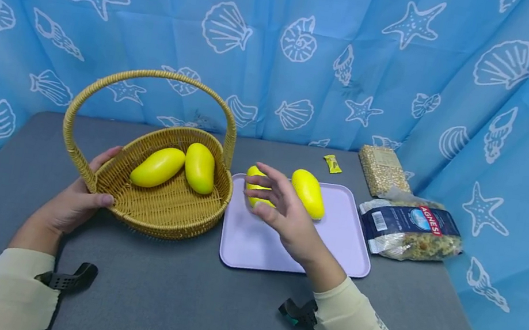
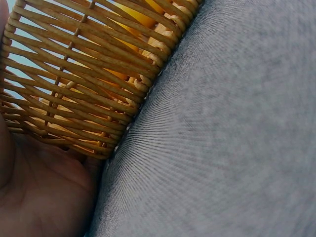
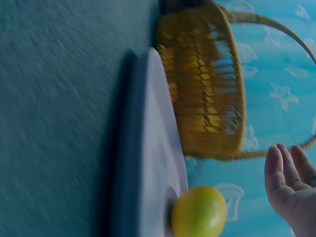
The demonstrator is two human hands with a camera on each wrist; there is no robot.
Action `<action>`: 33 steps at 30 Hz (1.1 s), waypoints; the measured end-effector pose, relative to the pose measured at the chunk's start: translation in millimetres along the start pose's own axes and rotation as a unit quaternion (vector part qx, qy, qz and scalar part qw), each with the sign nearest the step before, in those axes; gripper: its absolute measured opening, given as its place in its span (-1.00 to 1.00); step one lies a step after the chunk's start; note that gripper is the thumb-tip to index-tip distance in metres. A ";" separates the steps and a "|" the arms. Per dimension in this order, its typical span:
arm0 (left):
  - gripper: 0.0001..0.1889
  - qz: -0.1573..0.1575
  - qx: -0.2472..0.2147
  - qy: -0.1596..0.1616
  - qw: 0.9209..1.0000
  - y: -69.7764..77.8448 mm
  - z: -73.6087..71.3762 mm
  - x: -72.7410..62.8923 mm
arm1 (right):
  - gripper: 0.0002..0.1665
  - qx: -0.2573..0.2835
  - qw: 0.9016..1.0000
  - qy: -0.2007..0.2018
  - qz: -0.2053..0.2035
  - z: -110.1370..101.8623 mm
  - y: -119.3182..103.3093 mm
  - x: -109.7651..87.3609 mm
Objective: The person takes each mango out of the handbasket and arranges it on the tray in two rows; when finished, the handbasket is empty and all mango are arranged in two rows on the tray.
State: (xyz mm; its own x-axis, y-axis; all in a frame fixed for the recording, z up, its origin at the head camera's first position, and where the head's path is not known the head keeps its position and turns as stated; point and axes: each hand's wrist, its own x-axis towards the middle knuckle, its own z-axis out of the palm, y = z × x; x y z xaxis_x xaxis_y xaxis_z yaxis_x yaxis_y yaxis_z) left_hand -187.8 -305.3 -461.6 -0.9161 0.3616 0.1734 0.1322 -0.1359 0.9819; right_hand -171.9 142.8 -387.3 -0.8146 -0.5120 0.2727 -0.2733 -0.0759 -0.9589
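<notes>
A wicker basket [image 1: 166, 218] with a tall handle holds two yellow mangoes, one lying left [image 1: 157, 167] and one right [image 1: 200, 168]. My left hand [image 1: 71, 203] grips its left side, thumb at the rim, other fingers mostly hidden behind the wall. Over the lilac tray [image 1: 260, 255] hovers my right hand [image 1: 287, 215], its fingers loosely bent with nothing between them. It partly covers one yellow mango [image 1: 253, 174] on the tray; another mango [image 1: 308, 194] lies just right of the fingers. In the right wrist view, the hand [image 3: 294, 190] is apart from a mango [image 3: 199, 212].
Right of the tray lie an Agnesi pasta bag [image 1: 411, 227] and a clear pack of pale grains [image 1: 384, 170]. Behind the tray is a small yellow wrapped packet [image 1: 332, 163]. A blue seashell curtain [image 1: 267, 84] hangs along the grey table's [image 1: 178, 302] back edge.
</notes>
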 end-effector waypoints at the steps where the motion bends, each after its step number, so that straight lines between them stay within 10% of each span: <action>1: 0.05 0.001 -0.002 -0.001 1.000 -0.3 0.1 0.1 | 0.08 0.000 1.000 -0.007 -0.003 3.0 1.3 0.5; 20: 0.05 0.003 -0.003 0.002 1.000 -1.1 0.7 1.4 | 0.05 -0.108 0.993 -0.022 -0.038 50.3 12.3 50.0; 33: 0.05 0.002 0.000 0.004 1.000 0.7 2.2 0.7 | 0.15 -0.240 0.970 -0.016 0.045 69.3 17.5 97.2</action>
State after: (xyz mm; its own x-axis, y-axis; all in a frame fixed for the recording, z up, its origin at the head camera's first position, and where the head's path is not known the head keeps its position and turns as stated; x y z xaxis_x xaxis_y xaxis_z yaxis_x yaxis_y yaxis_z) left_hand -187.5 -303.2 -460.7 -0.9188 0.3530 0.1766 0.1356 -0.1380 0.9811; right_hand -220.5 32.4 -383.1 -0.8321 -0.5246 0.1798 -0.4150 0.3738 -0.8295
